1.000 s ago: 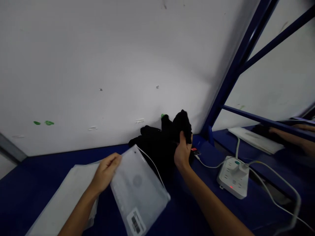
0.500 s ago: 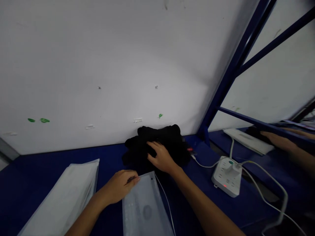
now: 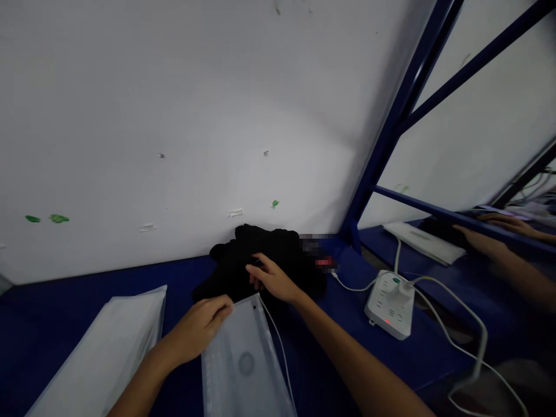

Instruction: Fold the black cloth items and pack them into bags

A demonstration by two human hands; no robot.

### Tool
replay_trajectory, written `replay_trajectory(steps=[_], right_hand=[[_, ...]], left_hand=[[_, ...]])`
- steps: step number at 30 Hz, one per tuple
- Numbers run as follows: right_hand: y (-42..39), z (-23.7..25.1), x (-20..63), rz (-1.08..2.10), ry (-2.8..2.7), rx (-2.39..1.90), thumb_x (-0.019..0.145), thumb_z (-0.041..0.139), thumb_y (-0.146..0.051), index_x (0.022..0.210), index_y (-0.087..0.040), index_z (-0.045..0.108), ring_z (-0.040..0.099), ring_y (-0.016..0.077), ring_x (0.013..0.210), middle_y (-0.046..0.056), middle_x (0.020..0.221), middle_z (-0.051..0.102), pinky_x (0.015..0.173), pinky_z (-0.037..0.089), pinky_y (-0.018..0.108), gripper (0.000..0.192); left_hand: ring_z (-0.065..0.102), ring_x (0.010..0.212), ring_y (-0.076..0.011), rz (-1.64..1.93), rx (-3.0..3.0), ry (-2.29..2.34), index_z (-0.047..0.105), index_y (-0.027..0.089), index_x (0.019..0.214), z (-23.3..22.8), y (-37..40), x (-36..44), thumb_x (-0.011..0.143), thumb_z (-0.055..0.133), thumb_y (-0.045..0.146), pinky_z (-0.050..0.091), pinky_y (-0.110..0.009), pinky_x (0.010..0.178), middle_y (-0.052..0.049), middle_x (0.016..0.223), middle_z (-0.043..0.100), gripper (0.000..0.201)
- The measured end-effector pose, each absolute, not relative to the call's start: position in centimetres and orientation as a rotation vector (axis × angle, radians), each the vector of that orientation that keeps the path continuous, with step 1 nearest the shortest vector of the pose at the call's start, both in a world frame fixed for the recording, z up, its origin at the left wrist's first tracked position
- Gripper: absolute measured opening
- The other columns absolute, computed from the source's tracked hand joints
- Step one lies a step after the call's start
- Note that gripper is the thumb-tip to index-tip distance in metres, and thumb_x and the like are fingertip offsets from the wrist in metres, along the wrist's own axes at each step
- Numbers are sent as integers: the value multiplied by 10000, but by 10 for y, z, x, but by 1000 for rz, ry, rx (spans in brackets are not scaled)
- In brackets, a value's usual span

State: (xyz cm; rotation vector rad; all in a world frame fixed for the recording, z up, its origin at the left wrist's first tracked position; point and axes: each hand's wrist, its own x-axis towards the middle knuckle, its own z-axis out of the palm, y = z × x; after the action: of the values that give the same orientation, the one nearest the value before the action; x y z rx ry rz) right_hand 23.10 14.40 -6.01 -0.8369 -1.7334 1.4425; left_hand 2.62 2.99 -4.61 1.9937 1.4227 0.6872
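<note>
On the pouch — a blurred round mark.

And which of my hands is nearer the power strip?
Your right hand: over black cloth, left of the power strip; the left hand, gripping a pouch, is farther left.

What looked like a workshop, a blue frame that divided blue benches, power strip, another person's arm
</note>
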Motion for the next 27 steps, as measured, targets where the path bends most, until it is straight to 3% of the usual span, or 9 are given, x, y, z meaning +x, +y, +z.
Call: replay_trajectory(steps=[3,9,15,18,23,27], right_hand=[[139,-54,234,1542,-1771,-757,884,582,-577,1185,-225,558,537,117,587,-27,756,573,443,379,194,463],[124,-39,238,1491,-1817,-610,896,516,-662,1088,-220,607,553,172,847,30,945,581,706,467,273,490],[114,-43,227,1603,-1852,-717,893,478,-702,782,-195,593,524,176,740,23,793,555,671,452,299,531],[112,-47,221,1562,-1817,-706,930,418,-683,747,-202,567,515,174,743,17,780,538,690,447,302,536],[111,-50,216,1388,-1937,-721,972,435,-571,695,-198,438,412,127,641,-25,696,417,580,343,252,464],[106,-54,213,1128,-2219,-678,1015,403,-431,700,-188,447,422,114,634,-30,681,436,590,326,243,401]], left_hand=[[515,643,-152,839,1915,1461,635,214,847,-41,33,15,976,415,473,386,-243,595,18,700,576,364],[528,635,-147,1355,1657,1702,663,212,1027,-40,41,-4,931,500,540,394,-225,570,24,712,596,379],[552,673,-154,1534,1559,1783,682,185,997,-39,45,-13,893,564,549,413,-228,588,-11,778,655,397],[560,682,-153,1546,1559,1774,675,183,974,-37,45,-16,889,572,536,421,-231,598,-17,806,670,378],[604,725,-185,1320,1761,1901,651,206,1048,-37,44,-21,931,502,465,460,-279,663,-20,821,659,321],[625,1037,-249,1070,2010,1902,564,249,1306,-41,41,-22,925,500,360,474,-382,911,-66,1097,663,403]])
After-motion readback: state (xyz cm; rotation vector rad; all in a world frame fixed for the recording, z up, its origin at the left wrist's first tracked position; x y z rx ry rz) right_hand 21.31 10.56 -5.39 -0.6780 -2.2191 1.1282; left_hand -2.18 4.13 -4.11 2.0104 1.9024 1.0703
